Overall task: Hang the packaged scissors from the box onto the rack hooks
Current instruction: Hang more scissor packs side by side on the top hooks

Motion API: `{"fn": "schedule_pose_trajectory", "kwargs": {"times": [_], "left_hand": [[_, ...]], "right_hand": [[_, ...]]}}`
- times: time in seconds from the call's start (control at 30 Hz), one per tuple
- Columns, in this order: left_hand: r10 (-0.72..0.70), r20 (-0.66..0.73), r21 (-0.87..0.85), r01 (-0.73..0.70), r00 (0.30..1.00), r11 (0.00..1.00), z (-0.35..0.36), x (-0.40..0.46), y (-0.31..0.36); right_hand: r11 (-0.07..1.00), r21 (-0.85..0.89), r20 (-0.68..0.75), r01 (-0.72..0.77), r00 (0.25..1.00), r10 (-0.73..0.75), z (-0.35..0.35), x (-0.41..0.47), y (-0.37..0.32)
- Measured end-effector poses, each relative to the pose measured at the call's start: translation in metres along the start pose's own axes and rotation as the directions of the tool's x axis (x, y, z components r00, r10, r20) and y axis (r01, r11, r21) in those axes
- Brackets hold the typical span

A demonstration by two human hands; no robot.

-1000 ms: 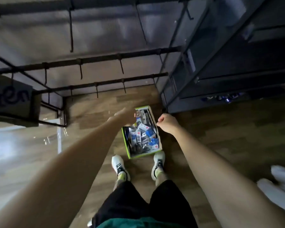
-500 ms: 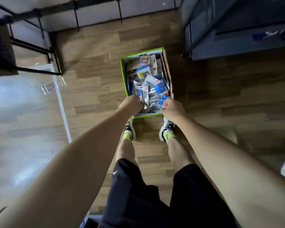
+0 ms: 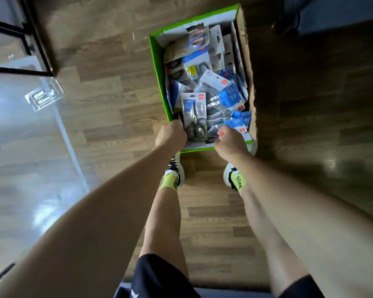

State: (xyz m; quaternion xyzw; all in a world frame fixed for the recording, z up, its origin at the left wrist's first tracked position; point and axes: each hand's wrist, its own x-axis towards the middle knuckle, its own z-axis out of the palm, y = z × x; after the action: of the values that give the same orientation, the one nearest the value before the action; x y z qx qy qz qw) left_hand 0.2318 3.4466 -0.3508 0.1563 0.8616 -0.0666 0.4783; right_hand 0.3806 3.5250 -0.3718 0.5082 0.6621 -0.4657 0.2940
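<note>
Packaged scissors [image 3: 193, 114] in box [image 3: 157, 61], left hand [image 3: 171, 134] gripping them.

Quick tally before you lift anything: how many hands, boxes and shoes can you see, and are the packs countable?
Hands: 2, left hand and right hand
Box: 1
Shoes: 2, left shoe and right shoe
Scissor packs: a jumbled pile, too overlapped to count
Total counted: 5

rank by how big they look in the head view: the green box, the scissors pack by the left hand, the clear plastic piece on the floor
1. green box
2. scissors pack, gripped by the left hand
3. clear plastic piece

The last two look close in size, so that order is unsure.
</note>
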Motion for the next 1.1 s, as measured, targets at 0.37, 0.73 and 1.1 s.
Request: {"fn": "schedule_pose_trajectory", "kwargs": {"times": [0.37,0.73,1.1], "left_hand": [[0.021,0.009,0.004,-0.021,1.000,1.000,0.053,0.093,-0.019],[-0.079,-0.028,0.166,0.082,0.996,0.983,0.067,0.127,-0.014],[-0.165,0.032,-0.004,0.165,0.986,0.986,0.056,0.115,-0.008]], "right_hand": [[0.995,0.065,-0.029,0.071,0.997,-0.070,0.066,0.090,0.003],[0.911,0.397,-0.091,-0.109,0.983,0.158,0.070,0.133,-0.012],[0.972,0.213,-0.136,-0.098,0.982,0.129,0.045,0.113,-0.014]]}}
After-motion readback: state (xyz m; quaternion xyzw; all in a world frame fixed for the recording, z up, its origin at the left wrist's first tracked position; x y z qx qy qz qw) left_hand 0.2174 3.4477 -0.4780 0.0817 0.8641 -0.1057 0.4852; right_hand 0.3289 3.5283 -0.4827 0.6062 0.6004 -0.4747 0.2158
